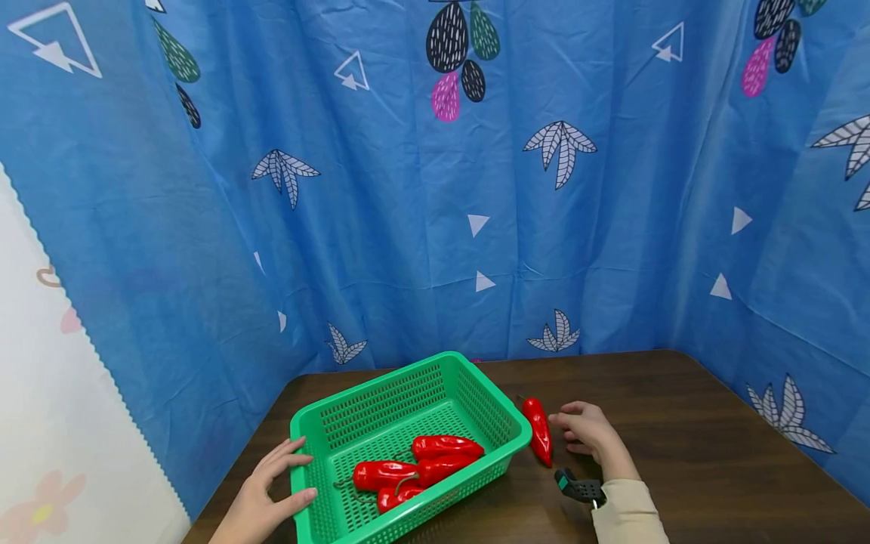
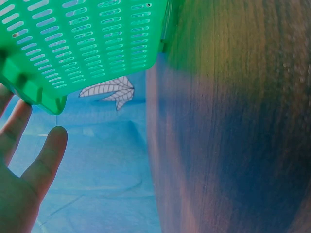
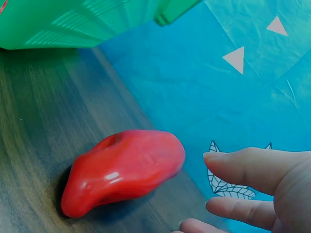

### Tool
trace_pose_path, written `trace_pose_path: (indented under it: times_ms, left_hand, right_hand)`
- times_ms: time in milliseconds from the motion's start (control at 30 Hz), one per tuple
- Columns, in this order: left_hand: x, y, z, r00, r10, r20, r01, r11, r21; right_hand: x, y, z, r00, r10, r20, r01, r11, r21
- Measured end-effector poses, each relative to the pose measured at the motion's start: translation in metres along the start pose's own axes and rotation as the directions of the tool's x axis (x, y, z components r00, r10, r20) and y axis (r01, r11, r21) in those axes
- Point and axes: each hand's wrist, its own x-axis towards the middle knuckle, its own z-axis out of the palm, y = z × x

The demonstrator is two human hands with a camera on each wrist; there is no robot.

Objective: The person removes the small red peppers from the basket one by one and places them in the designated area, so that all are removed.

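Observation:
A green plastic basket [image 1: 401, 378] with slotted walls stands on the table, several red peppers [image 1: 445, 468] lying on its floor. At the basket's left rim is my left hand [image 1: 268, 491], fingers spread and fingertips right at the edge; the left wrist view has this hand [image 2: 22, 170] beside the rim too. One more red pepper [image 1: 539, 431] lies on the table just right of the basket. My right hand [image 1: 587, 434] hovers beside that pepper with fingers loosely bent. In the right wrist view, a gap shows between the pepper [image 3: 124, 170] and the fingertips.
The dark wooden table [image 1: 652, 423] reaches back to a blue patterned curtain [image 1: 421, 227] that hangs behind it and along the right side. A black wrist strap [image 1: 579, 487] sits at the right wrist. A pale cloth [image 1: 61, 378] hangs at far left.

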Motion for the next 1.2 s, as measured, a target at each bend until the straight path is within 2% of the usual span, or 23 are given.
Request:
trace_pose_path:
  times_ms: [400, 567, 1000, 1200]
  left_hand:
    - [0.000, 0.002, 0.000, 1.000, 0.019, -0.010, -0.019, 1.000, 0.001]
    - [0.000, 0.002, 0.000, 1.000, 0.012, -0.007, -0.012, 1.000, -0.007]
    - [-0.001, 0.003, -0.002, 1.000, -0.014, 0.015, 0.014, 1.000, -0.017]
    - [0.000, 0.002, -0.001, 1.000, -0.022, 0.016, 0.022, 1.000, -0.017]
  right_hand:
    - [-0.009, -0.026, -0.007, 0.995, -0.099, -0.023, 0.099, 0.995, 0.001]
    - [-0.015, -0.037, -0.008, 0.989, -0.148, -0.003, 0.148, 0.988, 0.040]
    - [-0.033, -0.064, 0.002, 0.959, -0.277, 0.059, 0.267, 0.954, 0.139]
    - [-0.042, -0.074, 0.004, 0.940, -0.329, 0.086, 0.315, 0.938, 0.148]
